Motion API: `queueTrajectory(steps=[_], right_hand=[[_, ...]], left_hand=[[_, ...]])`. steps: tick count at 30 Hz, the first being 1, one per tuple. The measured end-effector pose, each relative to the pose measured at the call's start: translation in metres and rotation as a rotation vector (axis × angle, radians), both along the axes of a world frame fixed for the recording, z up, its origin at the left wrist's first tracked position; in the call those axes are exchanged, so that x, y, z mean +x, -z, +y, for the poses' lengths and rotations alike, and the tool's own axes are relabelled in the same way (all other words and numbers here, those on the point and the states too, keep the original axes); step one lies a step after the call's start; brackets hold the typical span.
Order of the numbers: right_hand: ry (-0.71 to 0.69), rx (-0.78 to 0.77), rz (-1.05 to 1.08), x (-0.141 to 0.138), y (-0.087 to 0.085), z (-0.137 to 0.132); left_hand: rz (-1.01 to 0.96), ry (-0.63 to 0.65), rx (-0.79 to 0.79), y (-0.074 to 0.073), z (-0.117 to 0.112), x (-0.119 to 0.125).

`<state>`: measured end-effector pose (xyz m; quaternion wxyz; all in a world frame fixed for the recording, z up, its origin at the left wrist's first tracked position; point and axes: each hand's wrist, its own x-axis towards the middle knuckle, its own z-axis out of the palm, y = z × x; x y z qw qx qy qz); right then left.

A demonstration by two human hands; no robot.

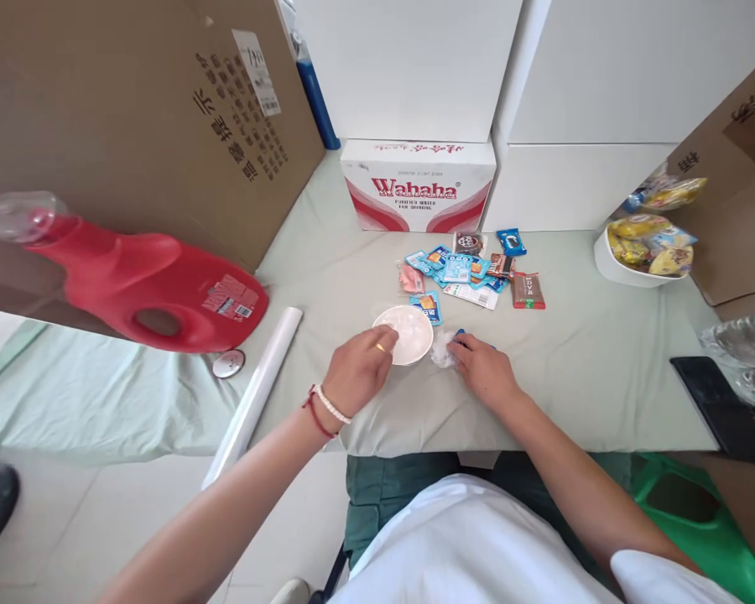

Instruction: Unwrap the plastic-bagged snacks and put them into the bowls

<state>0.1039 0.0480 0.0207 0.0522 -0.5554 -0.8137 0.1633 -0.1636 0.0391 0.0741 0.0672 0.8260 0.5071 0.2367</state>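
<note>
A white round bowl [408,337] stands on the cloth-covered table in front of me. My left hand [360,365] is closed at its left rim, the thumb and fingers pinched on the edge. Just right of the bowl lies a crumpled clear plastic wrapper [441,350]. The fingers of my right hand [487,369] are closed on its right side. A bit of blue packaging shows behind these fingers, mostly hidden. Behind the bowl, a blue snack packet [428,308] touches or nearly touches its rim. Several more small snack packets [458,268] lie in a loose pile farther back.
A red detergent jug [164,285] and a white roll [257,386] are at the left. Behind the packets stands a Wahaha carton [419,197]. On the right are a white tub [629,267] of wrapped snacks and a black phone-like slab [717,403].
</note>
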Motion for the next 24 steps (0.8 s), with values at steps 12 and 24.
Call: queueTrajectory(steps=[12,24], right_hand=[[0.683,-0.026,1.018,0.086,-0.004,-0.07],[0.927,-0.226,1.509,0.119,0.002,-0.099]], left_hand=[[0.443,-0.023,-0.48,0.026,0.101,0.031],[0.254,0.04,-0.216,-0.023,0.085,-0.022]])
